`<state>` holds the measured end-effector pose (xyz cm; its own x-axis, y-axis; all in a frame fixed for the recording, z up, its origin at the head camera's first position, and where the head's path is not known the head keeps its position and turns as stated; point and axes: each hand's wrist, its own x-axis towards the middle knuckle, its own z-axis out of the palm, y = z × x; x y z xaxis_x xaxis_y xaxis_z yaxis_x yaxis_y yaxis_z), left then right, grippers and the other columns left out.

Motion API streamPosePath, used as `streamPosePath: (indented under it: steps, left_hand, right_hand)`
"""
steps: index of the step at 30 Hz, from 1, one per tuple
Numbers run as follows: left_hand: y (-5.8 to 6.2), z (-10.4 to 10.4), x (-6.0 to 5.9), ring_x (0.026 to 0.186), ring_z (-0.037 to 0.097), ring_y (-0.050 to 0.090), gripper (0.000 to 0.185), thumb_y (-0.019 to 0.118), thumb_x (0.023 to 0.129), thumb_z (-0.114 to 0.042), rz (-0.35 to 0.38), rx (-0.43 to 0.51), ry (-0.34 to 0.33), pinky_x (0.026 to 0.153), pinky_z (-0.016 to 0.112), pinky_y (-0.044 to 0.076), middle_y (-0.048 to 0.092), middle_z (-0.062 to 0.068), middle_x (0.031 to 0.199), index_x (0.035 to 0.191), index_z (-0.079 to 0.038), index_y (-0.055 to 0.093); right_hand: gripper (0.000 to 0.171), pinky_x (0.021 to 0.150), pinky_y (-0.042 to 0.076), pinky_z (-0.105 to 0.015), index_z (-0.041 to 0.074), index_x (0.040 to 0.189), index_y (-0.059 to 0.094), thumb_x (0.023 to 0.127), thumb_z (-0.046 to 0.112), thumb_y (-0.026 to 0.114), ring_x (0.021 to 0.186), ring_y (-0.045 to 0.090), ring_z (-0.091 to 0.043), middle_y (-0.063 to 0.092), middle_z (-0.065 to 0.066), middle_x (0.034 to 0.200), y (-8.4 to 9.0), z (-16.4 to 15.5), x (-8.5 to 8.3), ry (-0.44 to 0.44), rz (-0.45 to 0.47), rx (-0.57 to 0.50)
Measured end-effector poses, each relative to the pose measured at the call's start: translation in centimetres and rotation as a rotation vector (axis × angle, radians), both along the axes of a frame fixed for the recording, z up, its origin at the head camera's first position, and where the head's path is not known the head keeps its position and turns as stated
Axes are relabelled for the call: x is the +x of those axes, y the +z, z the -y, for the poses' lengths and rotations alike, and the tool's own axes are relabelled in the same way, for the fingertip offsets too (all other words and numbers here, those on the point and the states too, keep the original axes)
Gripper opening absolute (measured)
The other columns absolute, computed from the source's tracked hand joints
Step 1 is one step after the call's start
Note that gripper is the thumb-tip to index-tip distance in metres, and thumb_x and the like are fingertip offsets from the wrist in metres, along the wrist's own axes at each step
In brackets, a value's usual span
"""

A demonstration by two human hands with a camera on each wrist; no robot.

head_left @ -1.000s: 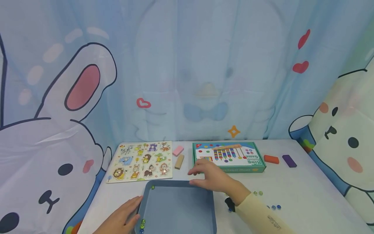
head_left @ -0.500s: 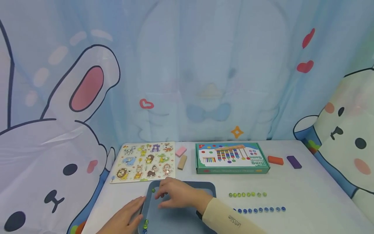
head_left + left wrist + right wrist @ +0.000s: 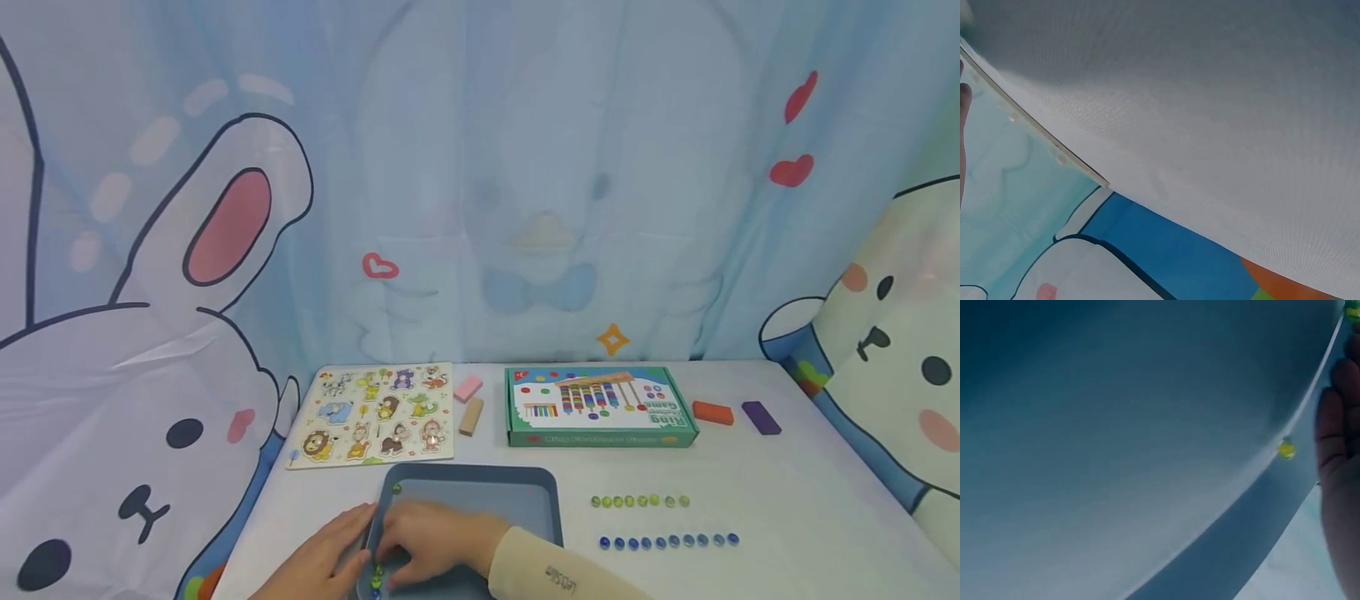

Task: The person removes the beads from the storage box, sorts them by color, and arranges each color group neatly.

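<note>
- A pale grey tabletop stands against a light blue curtain printed with a cartoon rabbit and bear.
- Along the far edge lie a wooden animal peg puzzle board, a pink block and a tan wooden block, a green ring-game box, an orange block and a purple block.
- Right of centre, a row of green glass beads sits just behind a row of blue glass beads.
- A shallow blue-grey rectangular tray rests at the near edge.
- The left hand lies against the tray's left rim, fingers relaxed and holding nothing.
- The right hand, in a cream sleeve, is inside the tray at its near-left corner, fingers curled down over a few small green and blue beads; whether they pinch one cannot be told.
- The head view alone shows a single green bead in the tray's far-left corner.
- The right wrist view alone shows a yellow-green bead against the tray wall, close to blurred fingertips.
- The left wrist view shows only tabletop and curtain.
</note>
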<state>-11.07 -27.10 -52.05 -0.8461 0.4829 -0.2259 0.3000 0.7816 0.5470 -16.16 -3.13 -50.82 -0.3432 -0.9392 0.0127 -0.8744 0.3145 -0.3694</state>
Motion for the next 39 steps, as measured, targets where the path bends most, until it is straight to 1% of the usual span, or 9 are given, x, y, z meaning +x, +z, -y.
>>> streamPosePath:
  steps: [8,15,19,25,28,32,35,37,39]
  left_hand:
    - [0.3,-0.4,0.1,0.148,0.041,0.047,0.076,0.046,0.107,-0.061,-0.015,0.005,-0.007,0.117,0.058,0.046,0.046,0.009,0.163,0.164,-0.012,0.036]
    - [0.3,-0.4,0.3,0.147,0.042,0.048,0.073,0.047,0.108,-0.057,-0.017,0.017,-0.021,0.115,0.058,0.048,0.045,0.011,0.164,0.164,-0.012,0.035]
    - [0.3,-0.5,0.3,0.147,0.041,0.048,0.074,0.048,0.107,-0.058,-0.018,-0.001,-0.014,0.116,0.059,0.047,0.046,0.010,0.163,0.164,-0.012,0.036]
    - [0.5,-0.7,0.1,0.149,0.040,0.046,0.076,0.051,0.106,-0.059,0.018,0.000,0.013,0.117,0.063,0.043,0.045,0.009,0.164,0.164,-0.013,0.035]
    - [0.4,-0.6,0.0,0.150,0.041,0.045,0.076,0.051,0.105,-0.059,0.040,-0.004,0.030,0.117,0.065,0.042,0.044,0.008,0.165,0.165,-0.015,0.035]
    - [0.4,-0.6,0.0,0.151,0.041,0.043,0.077,0.051,0.105,-0.060,0.061,-0.005,0.048,0.118,0.066,0.040,0.043,0.008,0.166,0.165,-0.017,0.033]
    - [0.5,-0.7,0.1,0.151,0.042,0.043,0.077,0.052,0.105,-0.059,0.065,-0.006,0.054,0.118,0.067,0.040,0.043,0.009,0.165,0.165,-0.016,0.034]
    - [0.5,-0.7,0.2,0.151,0.042,0.043,0.077,0.053,0.104,-0.059,0.071,-0.010,0.060,0.119,0.067,0.040,0.044,0.010,0.165,0.165,-0.015,0.034]
    - [0.4,-0.6,0.1,0.150,0.042,0.043,0.077,0.053,0.104,-0.059,0.064,-0.016,0.060,0.119,0.067,0.040,0.044,0.010,0.165,0.164,-0.015,0.035]
  right_hand:
    - [0.014,0.072,0.037,0.003,0.025,0.102,0.083,0.091,0.033,0.083,0.080,0.050,0.014,0.066,0.017,0.090,-0.2,0.8,1.0,0.018,-0.040,0.000]
    - [0.010,0.073,0.039,0.004,0.023,0.098,0.082,0.090,0.028,0.085,0.081,0.052,0.015,0.068,0.017,0.092,-0.8,1.0,1.2,0.012,-0.008,-0.005]
    - [0.010,0.074,0.039,0.002,0.023,0.099,0.081,0.090,0.028,0.083,0.081,0.051,0.014,0.068,0.017,0.093,-0.4,0.4,0.9,-0.034,0.016,-0.029]
    - [0.010,0.079,0.043,0.000,0.023,0.102,0.081,0.094,0.028,0.080,0.086,0.054,0.009,0.069,0.014,0.095,1.6,-2.0,0.0,-0.151,0.064,-0.138]
    - [0.010,0.079,0.045,-0.002,0.024,0.102,0.081,0.093,0.028,0.081,0.088,0.058,0.004,0.070,0.011,0.095,3.1,-3.5,-0.2,-0.214,0.064,-0.205]
    - [0.010,0.080,0.049,-0.007,0.024,0.104,0.081,0.095,0.028,0.079,0.092,0.063,-0.005,0.069,0.009,0.097,4.7,-5.6,-0.4,-0.294,0.081,-0.254]
    - [0.012,0.084,0.055,-0.014,0.024,0.106,0.081,0.096,0.029,0.078,0.095,0.062,-0.004,0.068,0.008,0.098,5.6,-7.1,-0.6,-0.346,0.120,-0.285]
    - [0.014,0.087,0.057,-0.019,0.023,0.108,0.081,0.097,0.030,0.078,0.098,0.060,-0.001,0.068,0.007,0.100,6.0,-8.2,-0.8,-0.378,0.149,-0.309]
    - [0.015,0.089,0.059,-0.024,0.022,0.109,0.081,0.096,0.030,0.078,0.099,0.057,0.002,0.066,0.009,0.100,6.4,-9.3,-0.9,-0.410,0.150,-0.325]
